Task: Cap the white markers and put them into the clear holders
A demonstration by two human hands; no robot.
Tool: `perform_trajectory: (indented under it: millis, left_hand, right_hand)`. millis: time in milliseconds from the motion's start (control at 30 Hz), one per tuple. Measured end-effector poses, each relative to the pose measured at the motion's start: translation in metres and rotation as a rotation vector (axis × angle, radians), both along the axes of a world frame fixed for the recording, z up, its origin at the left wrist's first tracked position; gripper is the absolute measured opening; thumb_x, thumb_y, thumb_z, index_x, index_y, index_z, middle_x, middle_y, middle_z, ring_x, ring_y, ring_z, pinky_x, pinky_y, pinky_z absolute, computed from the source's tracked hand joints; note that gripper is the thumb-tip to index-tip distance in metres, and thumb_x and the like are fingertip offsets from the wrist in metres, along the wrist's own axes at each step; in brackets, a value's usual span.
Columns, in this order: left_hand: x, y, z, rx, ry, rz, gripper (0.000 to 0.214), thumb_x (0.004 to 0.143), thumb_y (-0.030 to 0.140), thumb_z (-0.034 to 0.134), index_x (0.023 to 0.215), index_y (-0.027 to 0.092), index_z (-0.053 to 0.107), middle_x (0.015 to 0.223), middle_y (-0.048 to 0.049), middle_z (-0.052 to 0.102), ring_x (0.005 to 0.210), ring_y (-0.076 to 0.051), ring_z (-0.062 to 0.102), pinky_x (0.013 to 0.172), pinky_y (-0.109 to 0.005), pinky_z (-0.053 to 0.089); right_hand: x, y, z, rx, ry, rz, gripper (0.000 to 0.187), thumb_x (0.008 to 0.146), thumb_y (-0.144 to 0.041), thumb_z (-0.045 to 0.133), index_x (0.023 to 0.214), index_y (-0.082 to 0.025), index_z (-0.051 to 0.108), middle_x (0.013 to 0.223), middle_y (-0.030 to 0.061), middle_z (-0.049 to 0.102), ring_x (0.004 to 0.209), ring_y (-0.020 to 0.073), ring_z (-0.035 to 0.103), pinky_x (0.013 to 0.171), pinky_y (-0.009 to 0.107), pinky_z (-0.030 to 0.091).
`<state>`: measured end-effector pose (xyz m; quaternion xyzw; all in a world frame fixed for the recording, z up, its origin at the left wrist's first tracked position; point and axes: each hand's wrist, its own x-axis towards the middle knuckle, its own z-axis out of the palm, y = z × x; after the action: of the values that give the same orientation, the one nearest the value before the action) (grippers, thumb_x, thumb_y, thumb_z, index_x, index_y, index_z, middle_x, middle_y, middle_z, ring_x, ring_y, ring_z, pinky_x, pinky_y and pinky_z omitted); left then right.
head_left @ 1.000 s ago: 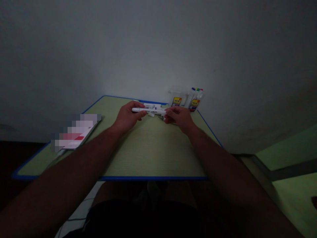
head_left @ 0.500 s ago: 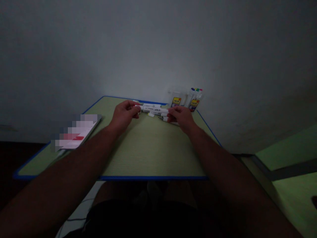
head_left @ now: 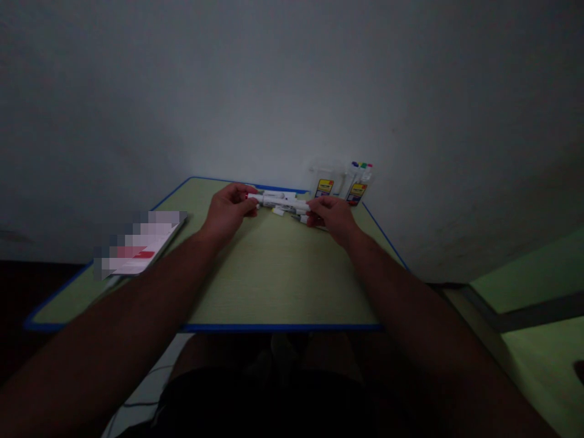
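Observation:
A white marker (head_left: 286,203) is held level between my two hands, above the far part of the table. My left hand (head_left: 228,208) pinches its left end, where a bit of red shows at the fingertips. The thumb and fingers of my right hand (head_left: 335,216) are closed on the right end. Just behind and under this marker lie several other white markers (head_left: 290,195), partly hidden by it. A small white piece with a yellow edge (head_left: 278,212) rests on the table below it. Another marker tip (head_left: 298,218) pokes out beside my right fingers.
At the back right stand a clear plastic case (head_left: 325,182) with a yellow label and a second clear case (head_left: 358,185) holding markers with coloured ends. A flat white and red object (head_left: 143,249), partly blurred out, lies on the left. The table (head_left: 283,280) has a blue edge and meets the wall.
The marker has turned a little between my fingers, and red now shows at its left end. Both hands have stayed almost in place.

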<state>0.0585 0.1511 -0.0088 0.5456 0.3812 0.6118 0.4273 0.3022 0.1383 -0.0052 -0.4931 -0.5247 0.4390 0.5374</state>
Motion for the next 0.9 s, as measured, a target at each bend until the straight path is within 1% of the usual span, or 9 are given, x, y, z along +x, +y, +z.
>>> perform_trajectory:
  millis: [133, 300, 467, 633, 800, 900]
  left_hand:
    - [-0.0001, 0.0006, -0.0013, 0.010, -0.027, -0.016, 0.023, 0.065, 0.014, 0.076, 0.086, 0.016, 0.067, 0.068, 0.0022, 0.063, 0.056, -0.011, 0.061, 0.060, -0.027, 0.054]
    - [-0.0001, 0.0015, -0.0021, -0.026, -0.029, -0.002, 0.027, 0.066, 0.015, 0.077, 0.092, 0.015, 0.069, 0.071, 0.0003, 0.066, 0.058, -0.012, 0.062, 0.062, -0.028, 0.055]
    - [0.0000, -0.0003, -0.0010, -0.033, -0.029, -0.010, 0.027, 0.068, 0.019, 0.078, 0.093, 0.013, 0.070, 0.072, -0.0016, 0.068, 0.058, -0.012, 0.063, 0.062, -0.028, 0.055]
    - [0.0006, -0.0036, 0.0015, -0.049, -0.014, 0.011, 0.021, 0.073, 0.024, 0.077, 0.090, 0.013, 0.071, 0.072, -0.0028, 0.069, 0.057, -0.011, 0.061, 0.060, -0.027, 0.054]
    - [0.0006, -0.0039, 0.0026, -0.041, 0.010, 0.009, 0.019, 0.072, 0.025, 0.076, 0.086, 0.014, 0.071, 0.070, -0.0026, 0.069, 0.056, -0.011, 0.060, 0.058, -0.026, 0.053]
    - [0.0005, -0.0035, 0.0022, -0.038, 0.001, 0.001, 0.019, 0.072, 0.024, 0.076, 0.086, 0.014, 0.070, 0.069, -0.0023, 0.068, 0.057, -0.012, 0.061, 0.060, -0.027, 0.054]
  right_hand:
    - [0.0006, 0.0008, -0.0010, 0.005, 0.014, 0.018, 0.019, 0.080, -0.031, 0.081, 0.078, -0.016, 0.070, 0.065, 0.0005, 0.070, 0.051, 0.0103, 0.064, 0.053, 0.024, 0.059]
    - [0.0006, 0.0024, -0.0026, -0.010, 0.013, 0.043, 0.023, 0.078, -0.034, 0.083, 0.077, -0.016, 0.069, 0.062, -0.0006, 0.068, 0.047, 0.0088, 0.060, 0.054, 0.024, 0.060]
    - [0.0010, 0.0020, -0.0018, 0.025, -0.016, 0.024, 0.025, 0.077, -0.037, 0.084, 0.078, -0.016, 0.069, 0.062, -0.0008, 0.067, 0.047, 0.0081, 0.058, 0.052, 0.023, 0.058]
    - [0.0030, 0.0025, -0.0032, 0.083, -0.005, 0.049, 0.027, 0.073, -0.038, 0.085, 0.082, -0.017, 0.069, 0.066, -0.0023, 0.067, 0.051, 0.0088, 0.060, 0.055, 0.026, 0.060]
    - [0.0065, 0.0058, -0.0079, 0.112, 0.011, 0.085, 0.031, 0.067, -0.032, 0.088, 0.087, -0.018, 0.068, 0.074, -0.0019, 0.069, 0.061, 0.0102, 0.064, 0.060, 0.027, 0.062]
    - [0.0067, 0.0061, -0.0082, 0.119, 0.025, 0.099, 0.031, 0.067, -0.032, 0.088, 0.087, -0.018, 0.069, 0.072, -0.0024, 0.069, 0.060, 0.0107, 0.065, 0.059, 0.027, 0.062]
